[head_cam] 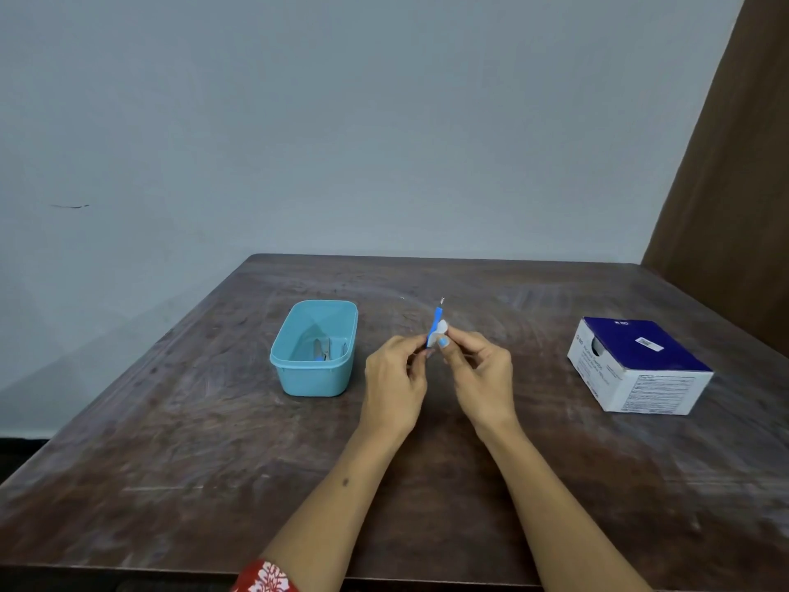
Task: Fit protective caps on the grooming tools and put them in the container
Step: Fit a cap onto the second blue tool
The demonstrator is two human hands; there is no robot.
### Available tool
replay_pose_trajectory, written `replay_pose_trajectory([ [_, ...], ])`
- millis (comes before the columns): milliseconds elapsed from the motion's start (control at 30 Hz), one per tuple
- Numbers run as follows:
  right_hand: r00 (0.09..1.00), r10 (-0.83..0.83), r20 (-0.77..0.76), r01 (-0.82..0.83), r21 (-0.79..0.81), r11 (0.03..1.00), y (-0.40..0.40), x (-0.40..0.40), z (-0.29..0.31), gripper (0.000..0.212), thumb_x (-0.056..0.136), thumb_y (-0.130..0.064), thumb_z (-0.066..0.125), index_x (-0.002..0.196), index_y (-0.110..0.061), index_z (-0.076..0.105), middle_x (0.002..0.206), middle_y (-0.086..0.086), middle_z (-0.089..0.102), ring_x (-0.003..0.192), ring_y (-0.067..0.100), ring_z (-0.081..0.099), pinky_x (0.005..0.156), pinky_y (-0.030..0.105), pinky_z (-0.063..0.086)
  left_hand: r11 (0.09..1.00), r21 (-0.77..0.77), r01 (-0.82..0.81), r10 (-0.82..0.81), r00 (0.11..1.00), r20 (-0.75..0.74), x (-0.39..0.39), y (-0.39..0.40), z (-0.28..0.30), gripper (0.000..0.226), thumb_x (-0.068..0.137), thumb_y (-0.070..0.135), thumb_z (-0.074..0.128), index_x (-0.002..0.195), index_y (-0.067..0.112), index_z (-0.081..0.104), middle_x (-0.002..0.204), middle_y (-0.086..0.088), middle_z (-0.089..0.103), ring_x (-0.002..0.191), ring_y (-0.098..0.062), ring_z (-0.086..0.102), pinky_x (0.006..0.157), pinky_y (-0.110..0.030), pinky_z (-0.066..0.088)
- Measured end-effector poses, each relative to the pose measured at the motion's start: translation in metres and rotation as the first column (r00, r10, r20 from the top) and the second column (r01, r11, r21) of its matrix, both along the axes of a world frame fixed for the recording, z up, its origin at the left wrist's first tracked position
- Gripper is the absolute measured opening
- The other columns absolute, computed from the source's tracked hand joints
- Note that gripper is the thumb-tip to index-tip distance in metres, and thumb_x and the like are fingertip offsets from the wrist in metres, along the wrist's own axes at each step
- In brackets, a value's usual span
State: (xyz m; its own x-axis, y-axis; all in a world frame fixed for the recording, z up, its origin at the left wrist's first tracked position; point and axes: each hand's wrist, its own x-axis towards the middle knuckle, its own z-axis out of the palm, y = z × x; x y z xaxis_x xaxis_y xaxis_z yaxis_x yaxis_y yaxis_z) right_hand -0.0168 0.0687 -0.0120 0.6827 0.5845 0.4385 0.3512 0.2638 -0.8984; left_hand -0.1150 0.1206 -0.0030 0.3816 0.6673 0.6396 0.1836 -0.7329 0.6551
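Note:
Above the middle of the wooden table, both hands meet around a slim blue grooming tool [436, 320] with a bare metal tip pointing up and away. My left hand [395, 380] pinches the tool's lower end. My right hand [480, 371] pinches a small pale cap [441, 332] against the side of the tool. To the left stands an open light-blue container [299, 378] with a few grooming tools [324, 350] lying on its bottom.
A blue and white cardboard box [640, 365] sits on the table [213, 442] at the right. A grey wall rises behind the table, and a brown panel [726, 164] stands at the far right.

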Motion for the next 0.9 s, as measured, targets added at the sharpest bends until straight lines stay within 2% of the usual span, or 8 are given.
replay_pose_trajectory([
  [200,1.0,-0.012,-0.016,0.012,-0.011,1.0,0.0003,0.0025,-0.0015,0.016,0.085,-0.011,0.067,0.099,-0.013,0.073,0.092,0.001,0.071,0.09,0.009,0.067,0.084,0.034,0.054,0.997,-0.055,0.062,-0.065,0.997,-0.05,0.0007,0.0018,-0.0025,0.021,0.085,0.003,0.061,0.102,0.011,0.072,0.085,-0.004,0.068,0.074,-0.012,0.062,0.073,-0.031,0.055],
  [333,0.983,-0.082,-0.167,0.092,0.054,0.994,0.0007,0.0057,0.0,0.013,0.084,-0.016,0.069,0.096,-0.012,0.074,0.093,0.006,0.073,0.091,0.018,0.068,0.084,0.037,0.054,0.991,-0.054,0.126,-0.132,0.983,-0.126,0.0016,0.0008,-0.0039,0.023,0.086,0.008,0.062,0.107,0.015,0.07,0.091,-0.004,0.071,0.077,-0.009,0.063,0.077,-0.025,0.053],
  [433,0.962,-0.102,-0.253,0.132,0.107,0.985,0.0001,0.0078,0.0019,0.006,0.083,-0.018,0.07,0.088,-0.018,0.074,0.086,0.003,0.074,0.085,0.014,0.069,0.078,0.03,0.053,0.991,-0.028,0.134,-0.136,0.981,-0.137,0.0028,-0.0019,-0.0041,0.022,0.087,0.011,0.062,0.107,0.014,0.07,0.09,-0.006,0.071,0.077,-0.015,0.065,0.078,-0.034,0.054],
  [500,0.966,-0.085,-0.244,0.111,0.094,0.989,0.0008,0.006,0.0014,0.007,0.082,-0.015,0.071,0.086,-0.02,0.073,0.084,0.002,0.074,0.083,0.015,0.07,0.077,0.029,0.054,0.994,0.011,0.105,-0.103,0.987,-0.12,0.0023,-0.0013,-0.0044,0.023,0.086,0.007,0.061,0.106,0.012,0.071,0.087,-0.009,0.071,0.077,-0.019,0.065,0.076,-0.038,0.054],
  [633,0.989,-0.07,-0.127,0.073,0.018,0.997,0.002,0.001,-0.0014,0.01,0.08,-0.016,0.073,0.09,-0.014,0.075,0.081,-0.001,0.074,0.08,0.013,0.07,0.071,0.022,0.052,0.998,0.042,0.053,-0.049,0.995,-0.086,0.0006,0.0025,-0.0046,0.026,0.084,0.0,0.059,0.105,0.01,0.071,0.083,-0.011,0.068,0.073,-0.021,0.063,0.072,-0.041,0.053],
  [833,0.955,-0.232,-0.187,0.256,0.116,0.96,-0.0024,0.0038,0.003,0.007,0.082,-0.018,0.071,0.08,-0.025,0.071,0.075,-0.004,0.072,0.071,0.01,0.068,0.066,0.023,0.053,0.994,0.055,0.09,-0.08,0.984,-0.158,0.0031,-0.0015,-0.006,0.021,0.087,0.009,0.06,0.105,0.014,0.071,0.081,-0.007,0.067,0.072,-0.017,0.06,0.07,-0.037,0.052],
  [900,0.959,-0.221,-0.18,0.242,0.104,0.965,-0.0017,0.0029,0.0032,0.004,0.081,-0.019,0.072,0.081,-0.023,0.072,0.074,-0.004,0.072,0.069,0.009,0.067,0.067,0.023,0.054,0.995,0.071,0.067,-0.054,0.984,-0.172,0.0019,-0.0008,-0.006,0.021,0.088,0.01,0.059,0.104,0.014,0.071,0.077,-0.007,0.065,0.069,-0.018,0.058,0.067,-0.037,0.05],
])
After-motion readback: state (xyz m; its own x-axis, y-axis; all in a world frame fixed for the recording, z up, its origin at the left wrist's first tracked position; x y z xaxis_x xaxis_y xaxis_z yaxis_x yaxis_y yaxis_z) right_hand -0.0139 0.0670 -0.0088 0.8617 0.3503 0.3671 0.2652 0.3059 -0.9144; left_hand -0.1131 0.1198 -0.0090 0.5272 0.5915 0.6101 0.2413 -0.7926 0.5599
